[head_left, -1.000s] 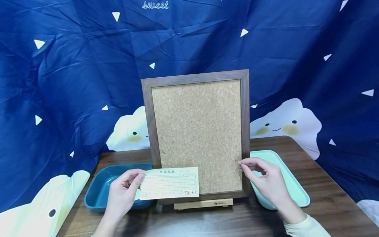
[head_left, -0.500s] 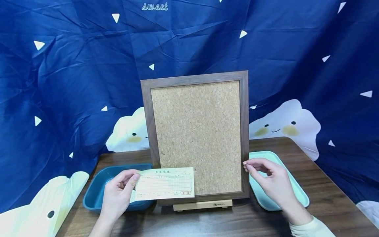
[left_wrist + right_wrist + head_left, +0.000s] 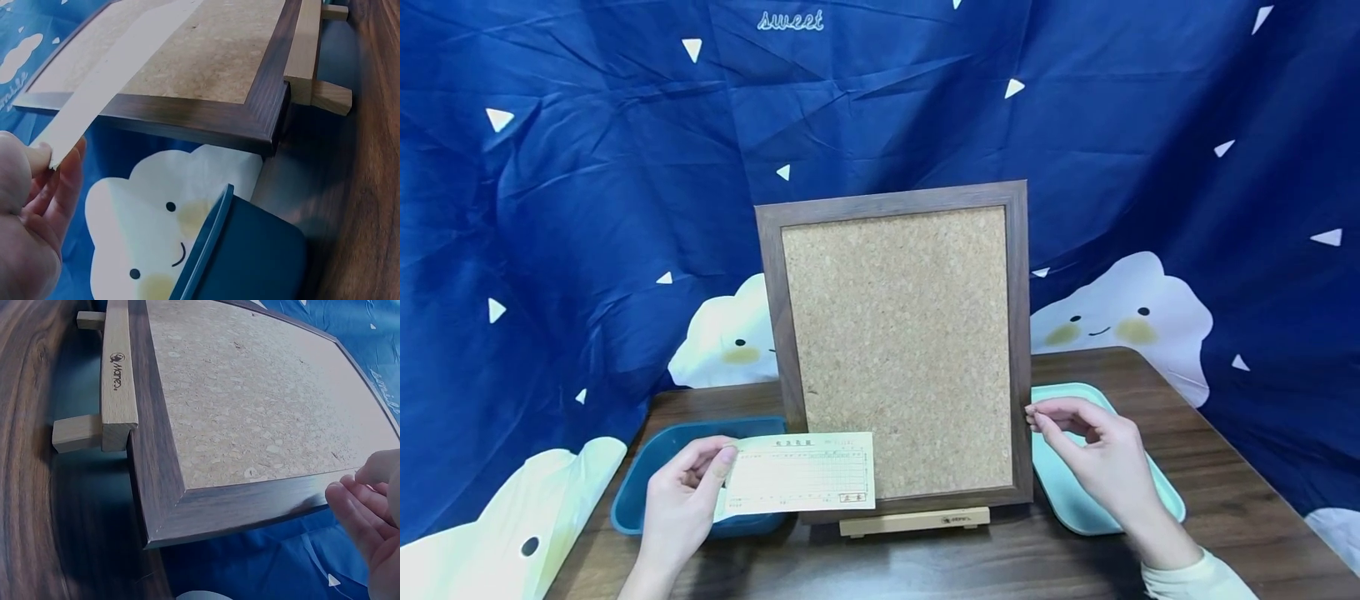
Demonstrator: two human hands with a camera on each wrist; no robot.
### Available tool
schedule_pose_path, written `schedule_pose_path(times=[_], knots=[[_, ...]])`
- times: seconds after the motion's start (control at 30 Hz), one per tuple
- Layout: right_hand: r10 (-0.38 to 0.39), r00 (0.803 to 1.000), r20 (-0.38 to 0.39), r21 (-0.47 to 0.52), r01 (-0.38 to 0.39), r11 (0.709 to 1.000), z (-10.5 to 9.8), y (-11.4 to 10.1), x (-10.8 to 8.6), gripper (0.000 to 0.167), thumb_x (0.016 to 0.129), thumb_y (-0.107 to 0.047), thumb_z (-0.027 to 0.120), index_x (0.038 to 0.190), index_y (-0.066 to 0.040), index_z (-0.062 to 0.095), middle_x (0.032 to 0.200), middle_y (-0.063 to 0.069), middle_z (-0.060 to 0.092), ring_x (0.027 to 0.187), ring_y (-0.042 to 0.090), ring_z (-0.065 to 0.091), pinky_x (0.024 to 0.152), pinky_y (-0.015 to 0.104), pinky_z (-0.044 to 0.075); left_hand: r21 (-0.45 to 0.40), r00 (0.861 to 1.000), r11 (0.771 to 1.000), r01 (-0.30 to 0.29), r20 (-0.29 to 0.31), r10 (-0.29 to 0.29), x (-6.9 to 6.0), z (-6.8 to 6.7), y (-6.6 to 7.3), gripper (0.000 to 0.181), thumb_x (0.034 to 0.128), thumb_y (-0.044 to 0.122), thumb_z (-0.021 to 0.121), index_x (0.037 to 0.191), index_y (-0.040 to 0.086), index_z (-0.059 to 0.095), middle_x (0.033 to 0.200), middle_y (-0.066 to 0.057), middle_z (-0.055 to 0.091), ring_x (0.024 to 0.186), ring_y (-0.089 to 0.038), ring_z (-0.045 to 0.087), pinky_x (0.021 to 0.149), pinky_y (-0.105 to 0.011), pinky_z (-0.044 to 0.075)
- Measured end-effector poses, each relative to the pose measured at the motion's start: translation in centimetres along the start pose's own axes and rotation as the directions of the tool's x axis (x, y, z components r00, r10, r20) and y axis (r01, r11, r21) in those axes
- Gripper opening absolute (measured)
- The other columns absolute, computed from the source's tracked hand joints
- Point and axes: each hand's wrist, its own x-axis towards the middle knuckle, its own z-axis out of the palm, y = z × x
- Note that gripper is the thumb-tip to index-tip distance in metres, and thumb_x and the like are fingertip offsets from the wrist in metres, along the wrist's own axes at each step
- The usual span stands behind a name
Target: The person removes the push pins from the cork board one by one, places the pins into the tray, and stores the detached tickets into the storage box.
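Observation:
My left hand [image 3: 681, 496] pinches the left edge of a pale green printed form slip [image 3: 801, 472] between thumb and fingers. The slip stands roughly upright before the lower left of a cork board [image 3: 902, 350] in a dark wooden frame. From the left wrist, the slip [image 3: 119, 75] appears nearly edge-on, its near end under the thumb of the left hand [image 3: 37, 206]. By the frame's right side, the thumb and fingertips of my right hand [image 3: 1093, 458] meet on a tiny pin-like thing, mostly hidden. The right hand [image 3: 375, 506] covers it in the right wrist view.
A light wooden stand [image 3: 917, 522] props up the board on the brown table [image 3: 1075, 575]. Behind my left hand is a deep blue tub [image 3: 647, 467]; behind my right, a mint tray [image 3: 1150, 492]. A blue cloud-print cloth [image 3: 880, 100] hangs at the back.
My left hand has drawn the slip left and slightly down, uncovering more cork. My right hand has shifted a little right, from the cork's edge to the frame's outer side.

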Motion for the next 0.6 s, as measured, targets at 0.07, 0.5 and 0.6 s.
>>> schedule_pose_path(times=[0.07, 0.5, 0.6], knots=[[0.001, 1.000, -0.004, 0.008, -0.001, 1.000, 0.0, 0.0, 0.0, 0.032, 0.079, 0.029, 0.074, 0.101, 0.006, 0.077, 0.098, -0.014, 0.081, 0.086, -0.006, 0.076, 0.080, 0.011, 0.058, 0.011, 1.000, 1.000, 0.013, -0.005, -0.013, 0.0, -0.2, -0.2, 0.009, 0.1020, 0.008, 0.075, 0.108, 0.009, 0.081, 0.093, -0.001, 0.080, 0.071, -0.004, 0.066, 0.061, -0.018, 0.052], [-0.002, 1.000, -0.020, -0.096, 0.000, 0.995, -0.9, 0.4, 0.0, 0.034, 0.080, 0.025, 0.077, 0.102, -0.001, 0.080, 0.090, -0.008, 0.080, 0.084, -0.010, 0.074, 0.079, 0.006, 0.054, 0.044, 0.999, 0.998, 0.033, -0.035, -0.031, 0.3, -0.7, -0.8, 0.010, 0.1027, 0.009, 0.074, 0.110, 0.007, 0.080, 0.095, -0.006, 0.081, 0.074, -0.002, 0.064, 0.065, -0.015, 0.051], [-0.001, 1.000, -0.021, -0.111, -0.001, 0.994, -1.0, 0.5, -0.1, 0.034, 0.080, 0.025, 0.077, 0.101, -0.001, 0.080, 0.089, -0.007, 0.080, 0.084, -0.010, 0.074, 0.079, 0.005, 0.054, 0.040, 0.998, 0.999, 0.038, -0.043, -0.036, 0.3, -0.9, -0.9, 0.009, 0.1034, 0.010, 0.073, 0.109, 0.007, 0.080, 0.093, 0.004, 0.080, 0.074, -0.002, 0.066, 0.066, -0.014, 0.052]])
